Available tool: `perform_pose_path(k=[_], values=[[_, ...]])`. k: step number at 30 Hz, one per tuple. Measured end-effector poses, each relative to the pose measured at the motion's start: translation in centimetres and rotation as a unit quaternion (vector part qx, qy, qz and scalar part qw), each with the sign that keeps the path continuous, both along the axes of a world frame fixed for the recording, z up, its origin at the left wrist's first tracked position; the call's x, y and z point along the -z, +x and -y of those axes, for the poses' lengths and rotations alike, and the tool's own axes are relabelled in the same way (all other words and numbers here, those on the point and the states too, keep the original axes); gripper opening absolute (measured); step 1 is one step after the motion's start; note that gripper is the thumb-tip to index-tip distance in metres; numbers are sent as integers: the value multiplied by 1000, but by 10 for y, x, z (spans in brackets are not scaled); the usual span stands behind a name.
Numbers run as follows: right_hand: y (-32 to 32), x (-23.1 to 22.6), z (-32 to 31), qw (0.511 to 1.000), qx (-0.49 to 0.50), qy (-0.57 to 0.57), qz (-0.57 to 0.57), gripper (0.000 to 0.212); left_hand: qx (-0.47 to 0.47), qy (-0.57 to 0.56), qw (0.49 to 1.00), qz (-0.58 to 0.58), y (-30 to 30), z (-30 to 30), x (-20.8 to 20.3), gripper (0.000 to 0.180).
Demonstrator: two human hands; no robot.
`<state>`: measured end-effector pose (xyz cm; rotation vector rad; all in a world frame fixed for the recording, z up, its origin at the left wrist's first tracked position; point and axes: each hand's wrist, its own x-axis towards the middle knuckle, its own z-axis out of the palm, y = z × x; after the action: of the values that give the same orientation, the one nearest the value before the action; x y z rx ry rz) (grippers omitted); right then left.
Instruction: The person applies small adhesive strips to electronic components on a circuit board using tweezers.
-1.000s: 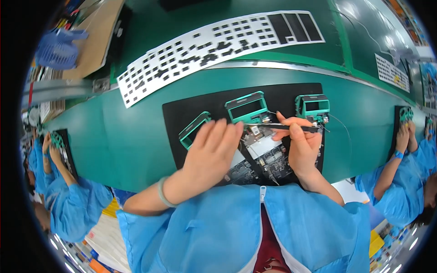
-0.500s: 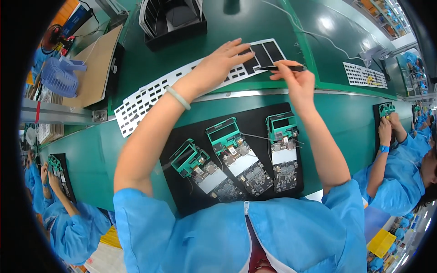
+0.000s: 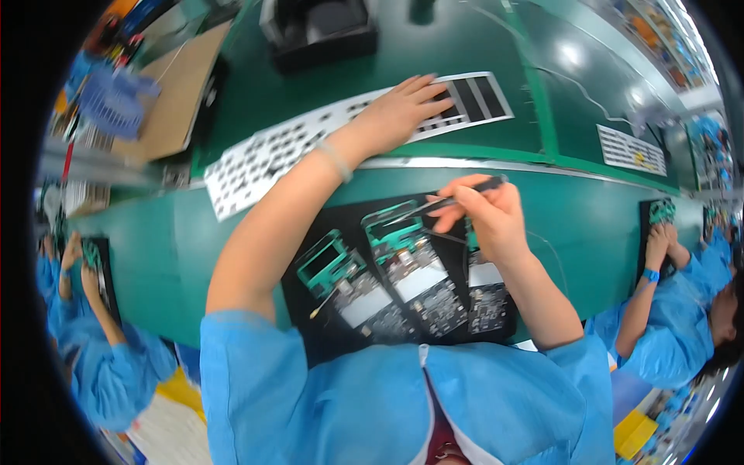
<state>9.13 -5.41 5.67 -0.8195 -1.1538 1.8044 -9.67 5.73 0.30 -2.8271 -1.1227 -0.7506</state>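
My left hand (image 3: 403, 110) lies flat with fingers stretched out on white sheets (image 3: 267, 151) of small black stickers. Larger black strips (image 3: 487, 97) show beyond its fingertips. My right hand (image 3: 492, 221) is closed on dark tweezers (image 3: 488, 184), whose tip points left over the green frame of the middle circuit board (image 3: 422, 283). Motion blur hides whether anything is in the tip. A left circuit board (image 3: 366, 306) and a right circuit board (image 3: 487, 302), also with green frames, lie on the same black mat (image 3: 341, 213). My right hand partly covers the right board's frame.
A black box (image 3: 325, 50) stands at the back, with a cardboard panel (image 3: 174, 93) and a purple fan (image 3: 116, 105) at the far left. Another sticker sheet (image 3: 632, 151) lies at the right. Co-workers in blue sit on both sides. A metal rail (image 3: 457, 162) crosses the bench.
My right hand has come down from the sticker sheet to the middle board, bringing the tweezers with it. My left hand stays flat on the sheets. The whole view has shifted slightly.
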Motion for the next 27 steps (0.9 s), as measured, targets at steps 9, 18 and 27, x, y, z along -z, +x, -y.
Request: perform_pose_path(k=[9, 18, 27], values=[[-30, 15, 22, 999, 25, 23, 19, 22, -129, -4, 958, 256, -61, 89, -37, 41], [-50, 11, 62, 999, -37, 2, 15, 22, -164, -268, 881, 353, -91, 260, -31, 58], [-52, 36, 88, 1000, 1, -20, 12, 23, -194, -268, 875, 352, -70, 264, -30, 75]])
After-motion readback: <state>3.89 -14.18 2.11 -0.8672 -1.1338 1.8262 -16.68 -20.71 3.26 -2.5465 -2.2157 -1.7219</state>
